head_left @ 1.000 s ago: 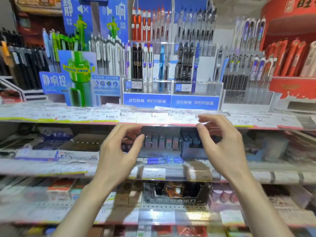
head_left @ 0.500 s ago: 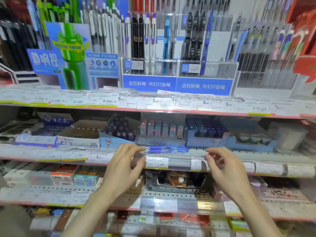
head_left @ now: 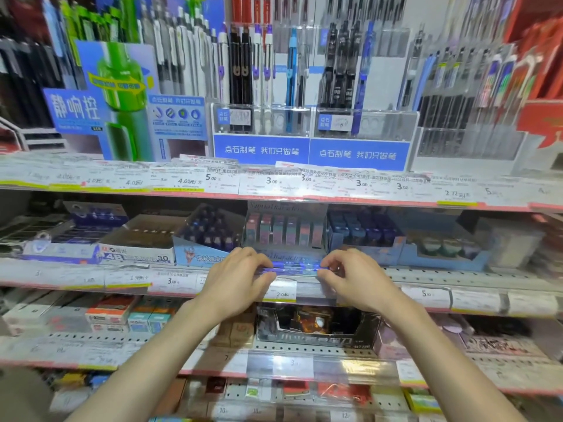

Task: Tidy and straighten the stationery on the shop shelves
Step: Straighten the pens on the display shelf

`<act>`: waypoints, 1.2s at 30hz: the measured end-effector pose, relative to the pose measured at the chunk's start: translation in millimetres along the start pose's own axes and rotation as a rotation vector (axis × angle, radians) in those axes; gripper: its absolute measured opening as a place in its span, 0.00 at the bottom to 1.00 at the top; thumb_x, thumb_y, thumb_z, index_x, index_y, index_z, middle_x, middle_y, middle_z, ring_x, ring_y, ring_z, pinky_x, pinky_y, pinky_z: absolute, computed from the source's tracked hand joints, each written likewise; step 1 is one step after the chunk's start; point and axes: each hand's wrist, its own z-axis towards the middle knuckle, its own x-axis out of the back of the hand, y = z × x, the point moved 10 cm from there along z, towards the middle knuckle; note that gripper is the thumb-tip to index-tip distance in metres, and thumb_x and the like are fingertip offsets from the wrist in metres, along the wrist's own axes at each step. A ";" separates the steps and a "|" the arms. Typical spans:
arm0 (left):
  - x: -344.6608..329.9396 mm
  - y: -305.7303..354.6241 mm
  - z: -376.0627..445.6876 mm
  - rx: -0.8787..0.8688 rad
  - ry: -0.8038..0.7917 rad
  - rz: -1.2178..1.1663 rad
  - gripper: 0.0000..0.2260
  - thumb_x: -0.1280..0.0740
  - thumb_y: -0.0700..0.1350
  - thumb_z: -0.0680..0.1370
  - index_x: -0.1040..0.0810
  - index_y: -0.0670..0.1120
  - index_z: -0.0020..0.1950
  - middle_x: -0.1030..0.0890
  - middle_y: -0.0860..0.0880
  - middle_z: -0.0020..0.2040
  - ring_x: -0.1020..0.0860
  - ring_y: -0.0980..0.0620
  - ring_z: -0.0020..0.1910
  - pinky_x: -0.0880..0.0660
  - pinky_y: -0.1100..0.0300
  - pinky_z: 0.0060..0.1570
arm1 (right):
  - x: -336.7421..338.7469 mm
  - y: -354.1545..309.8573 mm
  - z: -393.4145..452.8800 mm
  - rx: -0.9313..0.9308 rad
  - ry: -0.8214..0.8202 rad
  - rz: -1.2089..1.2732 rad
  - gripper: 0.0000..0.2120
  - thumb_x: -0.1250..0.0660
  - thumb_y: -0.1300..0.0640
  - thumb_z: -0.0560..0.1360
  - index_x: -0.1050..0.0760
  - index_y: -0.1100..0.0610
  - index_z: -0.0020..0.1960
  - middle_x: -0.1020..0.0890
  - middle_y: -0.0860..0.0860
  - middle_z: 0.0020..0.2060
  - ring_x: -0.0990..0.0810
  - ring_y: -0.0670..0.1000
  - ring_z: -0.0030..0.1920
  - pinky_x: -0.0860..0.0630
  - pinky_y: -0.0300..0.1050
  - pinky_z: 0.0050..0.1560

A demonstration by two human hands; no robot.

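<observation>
Two hands work the middle shelf (head_left: 457,277): our left hand (head_left: 240,280) and right hand (head_left: 355,278) each pinch one end of a single blue pen pack (head_left: 294,267) lying along the near edge, just in front of a tray (head_left: 285,229) of about six erasers. Uneven pulling could, we judge, tip the slim pack off the lip onto the shelf below.

The blue pen pack (head_left: 295,267) is wrapped in clear glossy plastic that catches the light. The price labels (head_left: 271,182) are matt white paper behind shiny transparent strips. The pen holders (head_left: 362,124) look like clear smooth plastic. The display boxes (head_left: 137,254) look like printed cardboard. The shelf (head_left: 457,274) is perforated grey metal with a dull finish.
</observation>
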 end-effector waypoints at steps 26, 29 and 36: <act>3.4 -4.9 8.3 0.113 -0.035 -0.077 0.10 0.37 0.63 0.77 0.23 0.60 0.52 0.23 0.56 0.51 0.27 0.56 0.54 0.33 0.57 0.45 | -0.1 6.0 -1.1 -0.030 0.034 0.155 0.09 0.32 0.44 0.77 0.25 0.48 0.53 0.24 0.42 0.41 0.26 0.45 0.42 0.29 0.43 0.44; 3.6 -4.8 9.0 0.106 -0.026 -0.089 0.10 0.36 0.64 0.77 0.25 0.60 0.50 0.23 0.57 0.51 0.27 0.56 0.54 0.32 0.56 0.45 | 5.3 4.4 -4.1 -0.024 0.074 0.137 0.10 0.31 0.44 0.76 0.26 0.47 0.53 0.25 0.42 0.39 0.26 0.44 0.42 0.29 0.43 0.43; 11.3 -5.1 5.1 0.028 0.031 -0.241 0.09 0.34 0.62 0.76 0.24 0.58 0.46 0.21 0.60 0.46 0.23 0.58 0.48 0.23 0.52 0.46 | 17.8 -7.4 -12.1 0.035 0.152 0.133 0.08 0.31 0.46 0.77 0.27 0.47 0.52 0.26 0.40 0.40 0.27 0.45 0.44 0.32 0.40 0.44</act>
